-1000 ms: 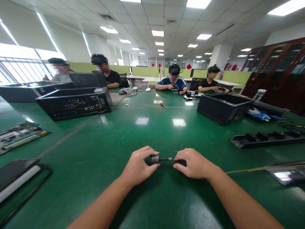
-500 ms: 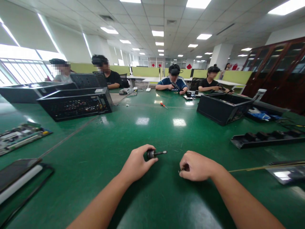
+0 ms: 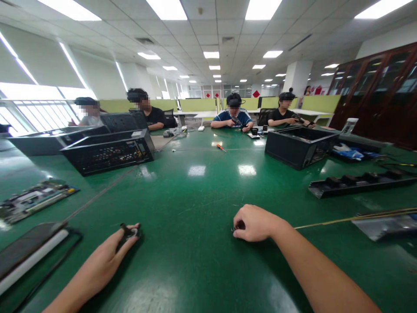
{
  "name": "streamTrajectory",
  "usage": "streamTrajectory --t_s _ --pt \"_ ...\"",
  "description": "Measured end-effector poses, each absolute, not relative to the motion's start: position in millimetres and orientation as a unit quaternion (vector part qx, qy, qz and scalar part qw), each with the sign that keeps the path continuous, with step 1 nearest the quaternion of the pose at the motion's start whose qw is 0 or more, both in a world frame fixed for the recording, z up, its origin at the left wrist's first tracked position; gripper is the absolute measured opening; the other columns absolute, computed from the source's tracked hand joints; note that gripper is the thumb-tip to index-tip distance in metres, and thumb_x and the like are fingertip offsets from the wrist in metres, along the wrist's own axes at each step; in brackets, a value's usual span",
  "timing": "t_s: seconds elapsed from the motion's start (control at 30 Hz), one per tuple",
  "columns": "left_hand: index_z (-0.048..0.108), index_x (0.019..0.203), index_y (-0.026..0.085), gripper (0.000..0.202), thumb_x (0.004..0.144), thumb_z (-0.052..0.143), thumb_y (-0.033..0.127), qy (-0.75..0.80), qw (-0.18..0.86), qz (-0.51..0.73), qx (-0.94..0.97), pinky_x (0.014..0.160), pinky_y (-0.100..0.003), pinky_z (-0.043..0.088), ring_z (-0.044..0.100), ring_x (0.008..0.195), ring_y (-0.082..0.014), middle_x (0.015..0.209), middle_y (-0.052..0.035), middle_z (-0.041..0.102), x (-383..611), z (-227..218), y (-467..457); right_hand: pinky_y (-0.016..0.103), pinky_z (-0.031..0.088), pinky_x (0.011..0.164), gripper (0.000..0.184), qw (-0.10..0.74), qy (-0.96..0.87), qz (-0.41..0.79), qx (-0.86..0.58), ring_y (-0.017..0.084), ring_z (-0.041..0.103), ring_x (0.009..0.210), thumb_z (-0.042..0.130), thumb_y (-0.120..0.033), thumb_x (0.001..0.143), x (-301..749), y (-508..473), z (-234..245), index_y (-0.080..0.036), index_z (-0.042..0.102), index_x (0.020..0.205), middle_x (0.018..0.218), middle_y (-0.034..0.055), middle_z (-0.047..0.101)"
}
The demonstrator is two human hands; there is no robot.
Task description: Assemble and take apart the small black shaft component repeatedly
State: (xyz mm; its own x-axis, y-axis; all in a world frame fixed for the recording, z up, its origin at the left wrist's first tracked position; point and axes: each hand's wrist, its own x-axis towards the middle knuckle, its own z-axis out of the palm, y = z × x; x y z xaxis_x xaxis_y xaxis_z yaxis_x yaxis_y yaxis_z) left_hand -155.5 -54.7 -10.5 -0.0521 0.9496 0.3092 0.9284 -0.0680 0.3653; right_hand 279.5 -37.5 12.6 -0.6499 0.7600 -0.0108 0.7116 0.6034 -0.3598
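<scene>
On the left, my left hand (image 3: 109, 254) is closed round a dark, round-bodied tool with a short shaft (image 3: 130, 233), just over the green tabletop (image 3: 182, 243). The tool is partly covered by my thumb and fingers. Nearer the middle, my right hand (image 3: 256, 224) has its fingers curled and pinched together. Something tiny with a metallic glint shows at the fingertips, too small to name. A wide gap of tabletop lies between the two hands.
Black computer cases stand at the left (image 3: 109, 152) and right (image 3: 298, 150). A circuit board (image 3: 39, 200) and a dark flat device (image 3: 29, 248) lie left. An orange screwdriver (image 3: 220, 148) lies farther off. At right are a black tray (image 3: 361, 182) and yellow cord (image 3: 329, 222). Several co-workers sit opposite.
My left hand has moved left and toward me with the tool, whose shaft no longer points right. My right hand has shifted slightly left in view, still pinched. The view has tilted up a little.
</scene>
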Motion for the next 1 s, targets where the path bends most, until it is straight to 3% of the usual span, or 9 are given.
streamTrajectory --t_s 0.1,0.23,0.3,0.37,0.47,0.6,0.77,0.9,1.0 --pt "0.063 0.119 0.016 0.058 0.078 0.053 0.056 0.696 0.069 0.236 0.675 0.112 -0.045 0.044 0.064 0.122 -0.0311 0.130 -0.0128 0.069 -177.2 -15.8 -61.3 0.027 0.037 0.059 0.025 0.083 -0.891 0.174 -0.411 0.019 0.065 0.070 0.063 -0.038 0.082 280.1 -36.1 10.6 -0.020 0.080 0.088 0.081 0.0069 0.076" --pt "0.056 0.129 0.007 0.085 0.070 0.059 0.068 0.728 -0.065 0.300 0.612 0.113 -0.054 0.040 0.053 0.130 -0.0406 0.138 -0.0238 0.058 -166.5 -6.1 -68.9 0.025 0.039 0.059 0.026 0.122 -0.874 0.234 -0.408 0.016 0.064 0.069 0.064 -0.038 0.085 280.1 -30.4 4.3 -0.019 0.079 0.092 0.082 0.0057 0.076" --pt "0.061 0.125 0.012 0.078 0.073 0.059 0.070 0.710 -0.144 0.364 0.585 0.109 -0.056 0.043 0.057 0.124 -0.0404 0.130 -0.0200 0.062 -140.6 4.5 -74.0 0.023 0.041 0.058 0.026 0.142 -0.848 0.307 -0.408 0.016 0.064 0.068 0.063 -0.037 0.087 278.8 -26.6 -0.2 -0.018 0.078 0.095 0.080 0.0051 0.075" --pt "0.069 0.112 0.019 0.060 0.077 0.061 0.067 0.639 -0.143 0.421 0.627 0.105 -0.051 0.048 0.063 0.113 -0.0340 0.117 -0.0127 0.066 -103.2 14.6 -76.9 0.022 0.043 0.056 0.030 0.143 -0.804 0.422 -0.392 0.014 0.064 0.063 0.062 -0.041 0.089 276.9 -23.5 -4.8 -0.015 0.077 0.096 0.075 0.0046 0.072" --pt "0.074 0.109 0.027 0.045 0.075 0.074 0.055 0.506 0.029 0.382 0.773 0.101 -0.045 0.052 0.065 0.110 -0.0283 0.118 -0.0083 0.067 -37.3 24.2 -72.9 0.023 0.046 0.058 0.043 0.148 -0.741 0.567 -0.328 0.012 0.062 0.058 0.063 -0.053 0.088 274.4 -22.2 -9.5 -0.012 0.074 0.094 0.078 0.0061 0.072" --pt "0.076 0.109 0.030 0.048 0.064 0.088 0.039 0.393 0.235 0.323 0.829 0.102 -0.046 0.051 0.063 0.116 -0.0293 0.127 -0.0091 0.066 34.2 23.4 -57.7 0.026 0.049 0.068 0.053 0.163 -0.701 0.649 -0.246 0.012 0.064 0.060 0.066 -0.062 0.084 271.9 -24.9 -8.2 -0.010 0.074 0.096 0.084 0.0087 0.073" --pt "0.081 0.086 0.027 0.015 0.071 0.081 0.029 0.354 0.349 0.365 0.787 0.097 -0.043 0.054 0.068 0.104 -0.0255 0.111 -0.0075 0.072 63.8 15.6 -46.6 0.030 0.050 0.075 0.055 0.198 -0.675 0.677 -0.213 0.016 0.069 0.067 0.067 -0.064 0.083 270.6 -25.3 -5.7 -0.010 0.075 0.089 0.091 0.0127 0.076" --pt "0.078 0.085 0.022 0.019 0.074 0.074 0.037 0.418 0.336 0.427 0.728 0.094 -0.041 0.056 0.071 0.100 -0.0258 0.102 -0.0079 0.077 40.7 31.1 -53.0 0.029 0.051 0.076 0.056 0.197 -0.662 0.693 -0.206 0.014 0.070 0.070 0.075 -0.058 0.078 272.9 -20.0 -16.2 -0.011 0.074 0.109 0.100 0.0134 0.076" --pt "0.075 0.091 0.024 0.032 0.073 0.071 0.050 0.571 0.188 0.476 0.642 0.087 -0.037 0.057 0.072 0.091 -0.0248 0.096 -0.0023 0.078 -8.9 49.5 -60.6 0.028 0.053 0.077 0.067 0.159 -0.665 0.683 -0.255 0.014 0.070 0.073 0.084 -0.050 0.070 274.3 -14.6 -25.4 -0.014 0.069 0.123 0.103 0.0121 0.076"
